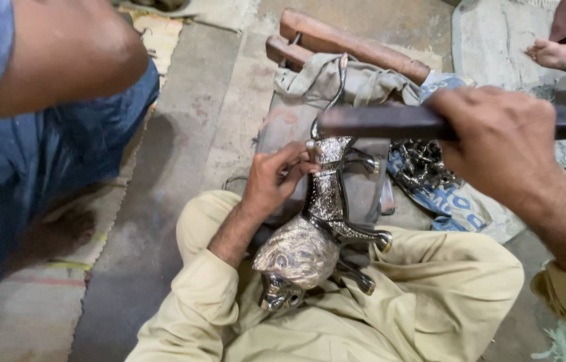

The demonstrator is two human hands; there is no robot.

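silver metal lion figurine (316, 221) lies head-down across lap; dark flat tool (390, 123) held above it.

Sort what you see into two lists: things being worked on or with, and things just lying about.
In use: metal lion figure, held by left hand; hammer in right hand; small punch.

Lying about: wooden blocks, grey cloth, metal pieces.

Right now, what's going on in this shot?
A person sitting on the floor steadies a silver metal animal figurine on their lap. The left hand pinches a small punch against its hindquarters; the right hand holds a dark hammer-like bar above it. Another person in blue sits alongside.
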